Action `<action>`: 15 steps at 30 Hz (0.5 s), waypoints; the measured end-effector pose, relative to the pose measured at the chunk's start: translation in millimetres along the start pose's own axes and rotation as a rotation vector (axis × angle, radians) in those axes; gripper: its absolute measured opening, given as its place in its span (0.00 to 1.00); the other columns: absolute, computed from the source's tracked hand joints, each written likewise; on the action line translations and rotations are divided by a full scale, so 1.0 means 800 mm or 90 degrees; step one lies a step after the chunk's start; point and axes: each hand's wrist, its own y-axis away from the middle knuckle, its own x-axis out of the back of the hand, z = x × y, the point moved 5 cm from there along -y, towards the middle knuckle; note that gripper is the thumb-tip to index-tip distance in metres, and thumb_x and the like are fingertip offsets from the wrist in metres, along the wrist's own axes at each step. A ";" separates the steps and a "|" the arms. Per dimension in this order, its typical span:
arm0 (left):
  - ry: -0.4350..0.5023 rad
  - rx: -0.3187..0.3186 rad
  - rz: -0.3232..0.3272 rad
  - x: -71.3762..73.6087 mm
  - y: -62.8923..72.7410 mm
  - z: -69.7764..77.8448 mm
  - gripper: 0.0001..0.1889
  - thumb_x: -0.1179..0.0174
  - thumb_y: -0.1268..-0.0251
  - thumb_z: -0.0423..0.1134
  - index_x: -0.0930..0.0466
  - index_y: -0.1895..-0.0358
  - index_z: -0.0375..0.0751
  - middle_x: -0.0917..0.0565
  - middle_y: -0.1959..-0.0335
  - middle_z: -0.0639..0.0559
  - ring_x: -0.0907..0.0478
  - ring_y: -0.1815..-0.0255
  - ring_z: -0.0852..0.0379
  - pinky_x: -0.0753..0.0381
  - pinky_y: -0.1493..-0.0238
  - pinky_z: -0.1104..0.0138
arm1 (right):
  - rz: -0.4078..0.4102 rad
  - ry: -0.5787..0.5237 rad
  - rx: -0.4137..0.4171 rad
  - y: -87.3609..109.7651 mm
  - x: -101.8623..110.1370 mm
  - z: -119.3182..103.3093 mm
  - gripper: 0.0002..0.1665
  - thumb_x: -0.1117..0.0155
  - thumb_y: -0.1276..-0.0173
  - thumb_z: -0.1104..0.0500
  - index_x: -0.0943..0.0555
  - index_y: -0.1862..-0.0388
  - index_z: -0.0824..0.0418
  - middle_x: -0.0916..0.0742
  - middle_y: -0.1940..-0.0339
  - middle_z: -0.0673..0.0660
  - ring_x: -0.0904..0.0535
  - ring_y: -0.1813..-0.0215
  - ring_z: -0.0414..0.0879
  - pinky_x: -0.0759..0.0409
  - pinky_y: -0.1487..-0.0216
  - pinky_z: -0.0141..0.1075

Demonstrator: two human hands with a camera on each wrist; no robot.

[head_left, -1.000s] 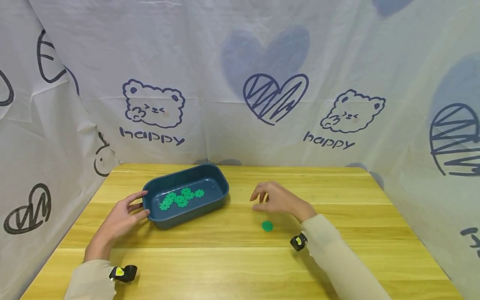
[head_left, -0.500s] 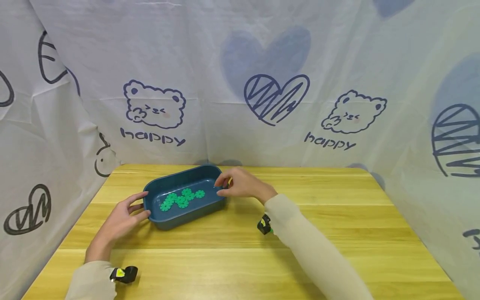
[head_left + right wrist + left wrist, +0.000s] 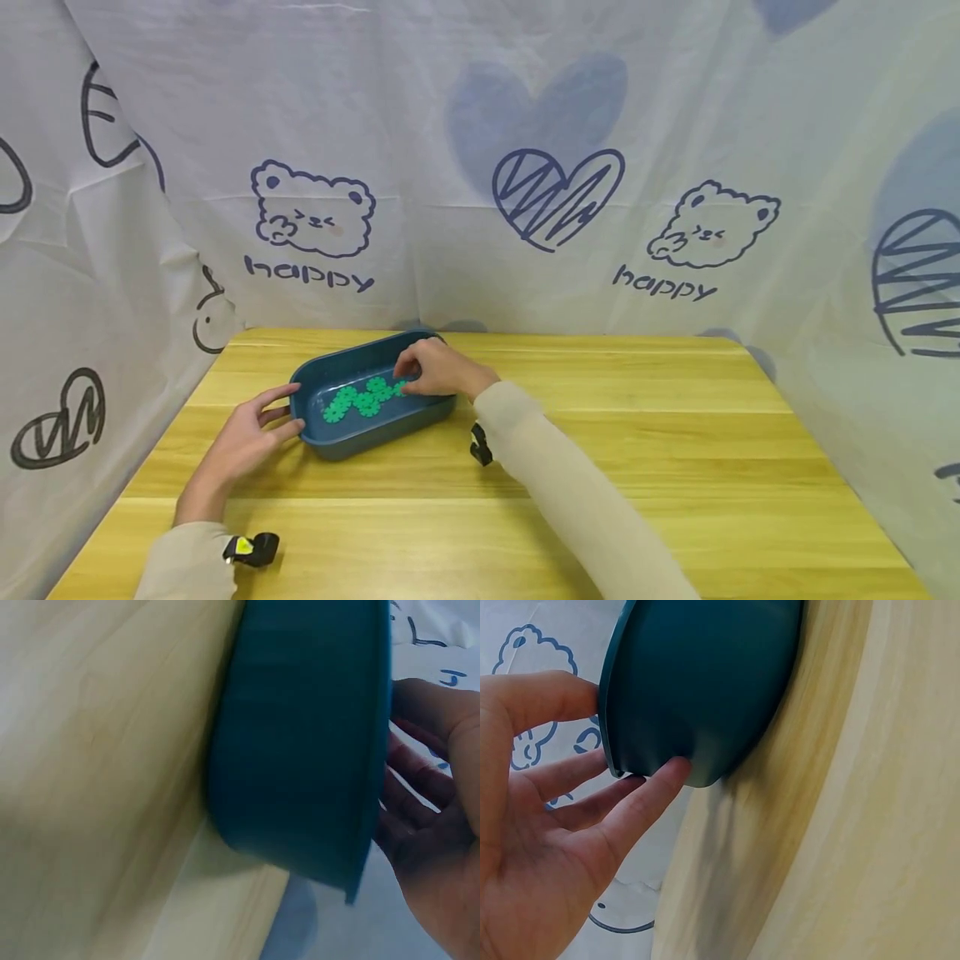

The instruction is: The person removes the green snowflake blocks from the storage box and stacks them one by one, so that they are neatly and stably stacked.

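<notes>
A dark teal plastic bin (image 3: 378,433) stands on the wooden table, with several green notched flower-shaped discs (image 3: 367,404) lying loosely together on its floor. At the bin's left end is my left hand (image 3: 247,429); its spread fingers touch the rim and the thumb touches the outer wall (image 3: 705,682). My right hand (image 3: 442,367) reaches over the right end, fingers bent down into the bin. Its thumb tip overlaps the rightmost green disc (image 3: 400,389), and thumb and index finger stand apart with nothing visible between them. The right wrist view shows that hand (image 3: 435,780) behind the bin's wall.
The wooden table (image 3: 637,433) extends to the right and front. Behind it hangs a white cloth (image 3: 450,275) printed with bears and hearts. A black wrist camera (image 3: 255,549) sits on the left wrist, another wrist camera (image 3: 480,444) on the right.
My right hand has moved left from the open table, over the bin's right rim and into it. Its forearm now covers the spot where a loose green disc lay. The left hand stays put.
</notes>
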 end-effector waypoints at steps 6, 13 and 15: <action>0.023 -0.023 0.010 -0.001 0.001 0.002 0.36 0.38 0.27 0.37 0.41 0.20 0.36 0.38 0.22 0.27 0.30 0.27 0.27 0.27 0.50 0.83 | -0.011 0.004 -0.032 -0.015 -0.014 -0.003 0.14 0.29 0.30 0.61 0.13 0.47 0.63 0.10 0.48 0.59 0.15 0.48 0.50 0.18 0.46 0.33; 0.019 -0.025 0.015 0.000 0.001 0.001 0.36 0.38 0.27 0.38 0.41 0.21 0.36 0.37 0.24 0.27 0.29 0.28 0.27 0.26 0.50 0.82 | -0.013 0.050 -0.079 -0.031 -0.029 -0.003 0.17 0.27 0.31 0.60 0.13 0.44 0.59 0.11 0.45 0.54 0.16 0.43 0.46 0.19 0.40 0.33; 0.017 -0.026 0.015 0.001 0.001 0.001 0.36 0.38 0.27 0.38 0.41 0.21 0.36 0.37 0.24 0.27 0.29 0.28 0.27 0.25 0.49 0.81 | -0.014 0.054 -0.096 -0.033 -0.031 -0.002 0.18 0.27 0.31 0.60 0.13 0.43 0.59 0.11 0.44 0.54 0.16 0.41 0.46 0.19 0.38 0.35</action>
